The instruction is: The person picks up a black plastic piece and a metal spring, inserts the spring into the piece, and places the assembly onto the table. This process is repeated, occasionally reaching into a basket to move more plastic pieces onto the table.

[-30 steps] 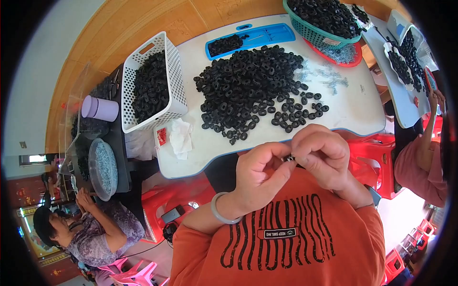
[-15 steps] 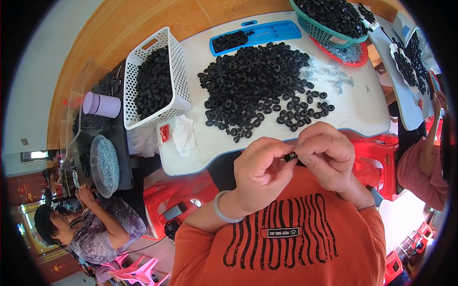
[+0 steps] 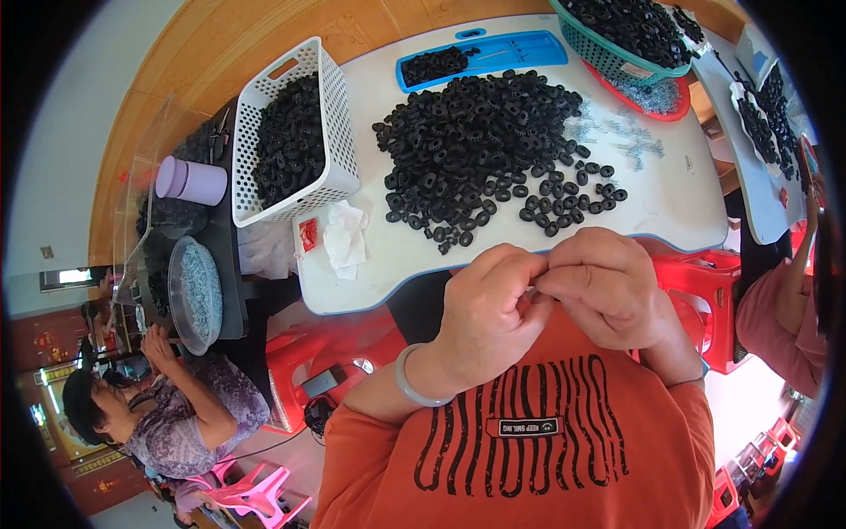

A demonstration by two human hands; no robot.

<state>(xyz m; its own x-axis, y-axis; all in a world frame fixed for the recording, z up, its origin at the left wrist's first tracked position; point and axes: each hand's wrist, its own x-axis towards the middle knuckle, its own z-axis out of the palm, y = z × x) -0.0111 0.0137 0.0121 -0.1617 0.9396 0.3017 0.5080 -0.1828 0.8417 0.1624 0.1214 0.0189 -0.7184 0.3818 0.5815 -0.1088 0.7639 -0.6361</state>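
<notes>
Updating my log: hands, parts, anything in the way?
Left hand and right hand curled, meeting at chest front. Black parts heaped on white table beyond. Obstruction: the hands themselves, hiding anything pinched.

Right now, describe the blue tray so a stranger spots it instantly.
On the white table, find the large heap of black parts. Just beyond it, by the far edge, lies the blue tray, small black pieces piled at its left end. It is long and shallow, unlike the deep white basket to its left and green basket to its right.
</notes>
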